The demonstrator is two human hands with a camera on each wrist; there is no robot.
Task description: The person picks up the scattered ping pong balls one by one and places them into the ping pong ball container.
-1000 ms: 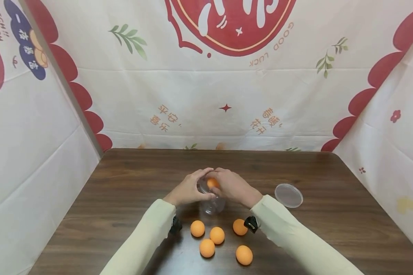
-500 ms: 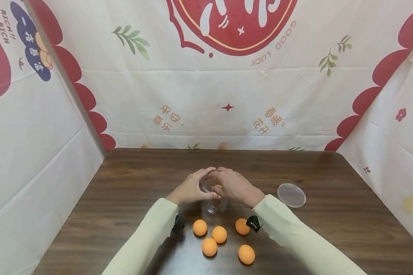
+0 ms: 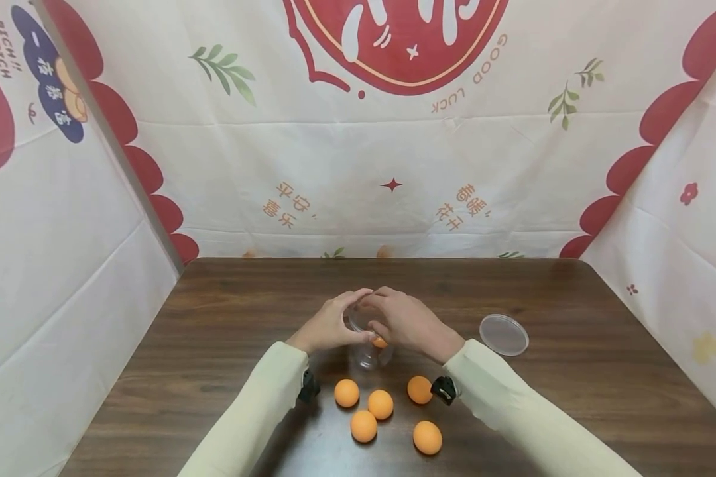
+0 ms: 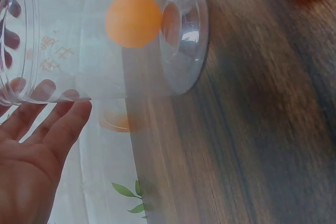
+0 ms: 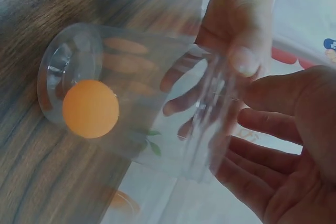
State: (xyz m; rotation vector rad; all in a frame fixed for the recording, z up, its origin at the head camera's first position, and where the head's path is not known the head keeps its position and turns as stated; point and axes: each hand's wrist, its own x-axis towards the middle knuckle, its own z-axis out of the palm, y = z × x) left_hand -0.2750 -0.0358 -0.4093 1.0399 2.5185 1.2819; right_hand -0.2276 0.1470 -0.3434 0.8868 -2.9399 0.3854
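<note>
A clear plastic jar stands upright on the table between both hands. Inside it is an orange ping-pong ball, low in the jar near its base. My left hand grips the jar around its upper part, the thumb near the rim. At the mouth, my right hand has its fingers spread beside the rim and holds no ball; whether its fingertips touch the jar I cannot tell. Several more ping-pong balls lie in front of the jar, among them one ball in the middle and another ball closest to me.
A clear round lid lies on the dark wooden table, right of the hands. White printed cloth hangs behind the table and at both sides. Each wrist carries a small black device.
The ping-pong ball that was in my right fingers at the jar's mouth has been let go and is now down inside the jar. My left hand keeps its place on the jar.
</note>
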